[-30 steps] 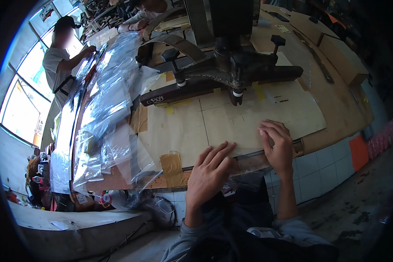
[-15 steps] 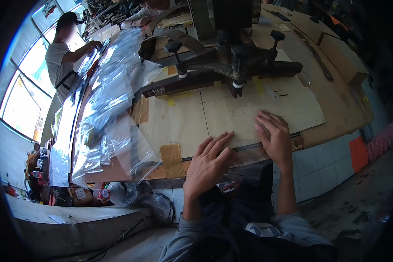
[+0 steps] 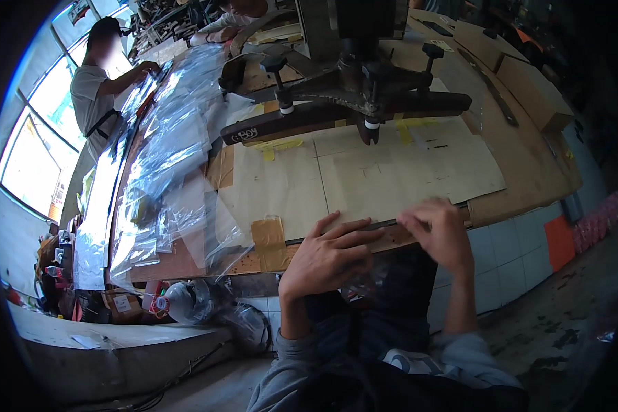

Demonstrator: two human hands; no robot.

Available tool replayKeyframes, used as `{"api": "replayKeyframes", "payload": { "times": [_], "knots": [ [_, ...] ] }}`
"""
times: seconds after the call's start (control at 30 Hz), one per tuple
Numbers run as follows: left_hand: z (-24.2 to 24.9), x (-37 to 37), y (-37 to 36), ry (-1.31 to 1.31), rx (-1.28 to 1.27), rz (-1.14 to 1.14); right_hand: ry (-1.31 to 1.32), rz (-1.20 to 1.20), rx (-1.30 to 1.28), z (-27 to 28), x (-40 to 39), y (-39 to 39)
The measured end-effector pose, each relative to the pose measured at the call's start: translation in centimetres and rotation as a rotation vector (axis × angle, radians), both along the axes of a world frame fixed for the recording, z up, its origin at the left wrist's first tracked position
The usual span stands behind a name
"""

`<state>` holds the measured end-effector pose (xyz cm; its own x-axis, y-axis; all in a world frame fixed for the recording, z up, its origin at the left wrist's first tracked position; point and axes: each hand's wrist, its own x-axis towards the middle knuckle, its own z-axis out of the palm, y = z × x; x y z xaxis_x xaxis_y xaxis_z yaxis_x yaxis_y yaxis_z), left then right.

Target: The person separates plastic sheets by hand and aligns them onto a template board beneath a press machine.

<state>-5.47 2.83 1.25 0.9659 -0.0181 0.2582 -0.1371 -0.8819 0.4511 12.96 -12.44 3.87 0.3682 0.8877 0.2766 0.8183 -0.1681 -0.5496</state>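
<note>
My left hand (image 3: 328,259) lies at the near edge of the table with its fingers stretched out and slightly apart. Its fingertips reach the front border of a pale cream sheet (image 3: 281,189) with thin marked lines. Close by on the right, my right hand (image 3: 441,235) is raised at the same edge, its fingers curled towards the thumb and partly blurred. Whatever it pinches, if anything, I cannot make out. Above the sheet stands a dark metal press head (image 3: 360,89) with a long bar (image 3: 288,127) across it. Brown tape (image 3: 270,244) covers the sheet's front left corner.
Clear plastic bags (image 3: 168,154) spread over the table's left side. Behind them a person (image 3: 99,89) stands working, and another person's arm (image 3: 220,34) shows at the back. A cardboard box (image 3: 532,89) and a long dark strip (image 3: 489,86) lie at right.
My right hand has drawn back from the sheet to the table's front edge, and its fingers have curled. My left hand has shifted slightly, fingers pointing more to the right.
</note>
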Motion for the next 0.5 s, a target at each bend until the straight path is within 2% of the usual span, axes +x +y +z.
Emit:
{"api": "replayKeyframes", "payload": {
  "times": [0.2,0.4,0.5],
  "knots": [
    [-0.1,-0.1,0.2,0.0,-0.038,-0.019,-0.18,0.232,-0.003,-1.5,6.6,7.6],
    [-0.2,-0.1,0.3,-0.033,-0.083,-0.024,-0.045,0.255,-0.114,-1.4,6.8,8.8],
    [-0.2,0.0,0.4,-0.022,-0.076,-0.029,-0.094,0.246,-0.18,-1.5,6.8,8.9]
  ]
}}
